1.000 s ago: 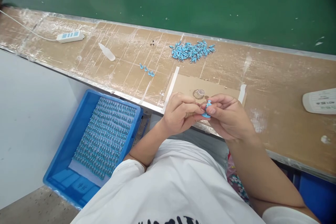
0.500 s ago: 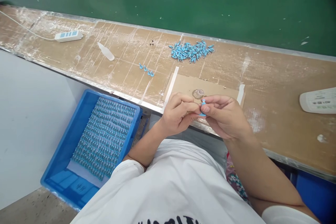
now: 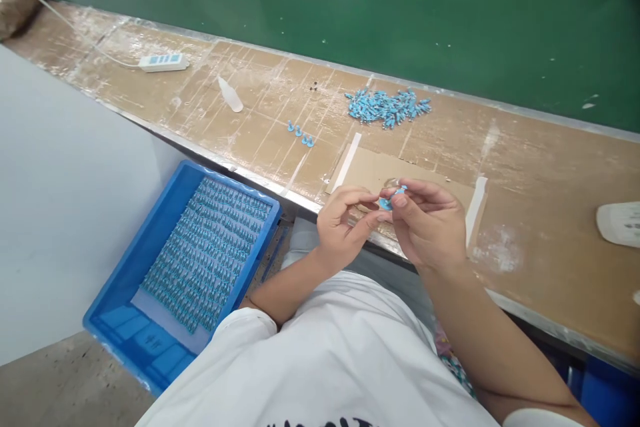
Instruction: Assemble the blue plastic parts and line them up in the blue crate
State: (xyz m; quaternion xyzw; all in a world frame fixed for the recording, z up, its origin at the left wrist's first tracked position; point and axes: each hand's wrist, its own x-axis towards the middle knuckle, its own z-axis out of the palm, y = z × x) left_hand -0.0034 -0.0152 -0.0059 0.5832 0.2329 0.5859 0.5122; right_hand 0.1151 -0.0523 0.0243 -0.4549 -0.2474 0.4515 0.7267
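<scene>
My left hand and my right hand meet at the near edge of the brown bench. Between their fingertips sits a small blue plastic part; both hands pinch it. Just beyond the fingers a small clear round dish lies on a cardboard sheet. A heap of the same blue parts lies farther back, and a few single blue parts stand to its left.
A blue tray holding rows of several blue parts sits low at my left. On the bench are a white power strip, a clear plastic piece and a white device at the right edge. Green floor lies beyond.
The view has shifted, so everything sits a little lower and to the right. The blue part has turned between my fingertips; both hands stay together at the bench edge.
</scene>
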